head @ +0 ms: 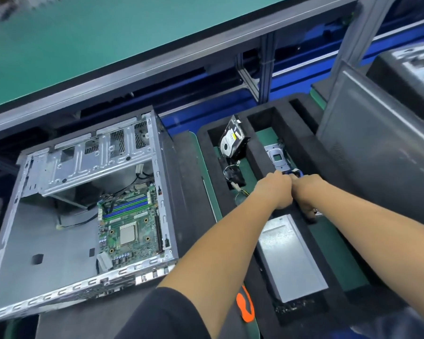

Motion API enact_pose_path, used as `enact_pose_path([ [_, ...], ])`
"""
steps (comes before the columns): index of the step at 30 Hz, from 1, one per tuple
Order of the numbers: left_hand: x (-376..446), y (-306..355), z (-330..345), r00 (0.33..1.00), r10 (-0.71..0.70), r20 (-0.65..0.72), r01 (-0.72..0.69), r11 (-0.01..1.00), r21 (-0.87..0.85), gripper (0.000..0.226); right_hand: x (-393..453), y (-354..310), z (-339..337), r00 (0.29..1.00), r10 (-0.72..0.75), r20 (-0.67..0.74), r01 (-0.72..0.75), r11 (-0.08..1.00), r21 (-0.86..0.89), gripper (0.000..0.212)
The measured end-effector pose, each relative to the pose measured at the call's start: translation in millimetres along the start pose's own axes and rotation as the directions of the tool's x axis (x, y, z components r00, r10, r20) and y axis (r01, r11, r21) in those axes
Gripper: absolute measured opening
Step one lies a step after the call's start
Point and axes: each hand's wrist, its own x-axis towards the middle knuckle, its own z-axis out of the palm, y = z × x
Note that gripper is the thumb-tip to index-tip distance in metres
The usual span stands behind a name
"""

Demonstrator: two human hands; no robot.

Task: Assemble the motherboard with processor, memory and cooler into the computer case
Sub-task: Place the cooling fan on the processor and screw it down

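Both my hands meet over the foam tray (301,133): left grip (277,189) and right grip (309,189) curled together on a blue-wired part (294,172); the motherboard (130,226) sits in the case (12,231).

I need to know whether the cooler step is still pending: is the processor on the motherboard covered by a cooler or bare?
Bare. The processor shows its flat metal top on the motherboard inside the case; no cooler sits over it.

A computer assembly line is shown: an opened case (83,216) is laid on the worktop (189,192), parts are kept in a black foam tray (328,289), and aluminium framing (264,64) is seen behind.
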Motion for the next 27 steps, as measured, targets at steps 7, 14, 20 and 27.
enact_pose_path([
  [7, 0, -3, -6, 0.998, -0.064, 0.027, 0.068, 0.979, -0.192, 0.034, -10, 10, -34, 0.997, -0.072, 0.037, 0.074, 0.996, -0.050, 0.082],
  [14, 3, -8, -11, 1.000, -0.009, -0.003, 0.006, 0.871, -0.492, 0.100, -40, 26, -99, 0.996, -0.090, 0.026, 0.089, 0.996, 0.026, 0.034],
  [20, -15, -31, -63, 0.977, 0.031, -0.211, -0.168, 0.725, -0.668, 0.099, -79, 45, -147, 0.970, -0.134, -0.204, 0.170, 0.970, 0.172, 0.063],
  [27, -92, -93, -146, 0.960, 0.093, -0.265, -0.261, 0.642, -0.721, 0.087, -119, 31, -198, 0.851, -0.200, -0.486, 0.416, 0.820, 0.392, 0.058],
])
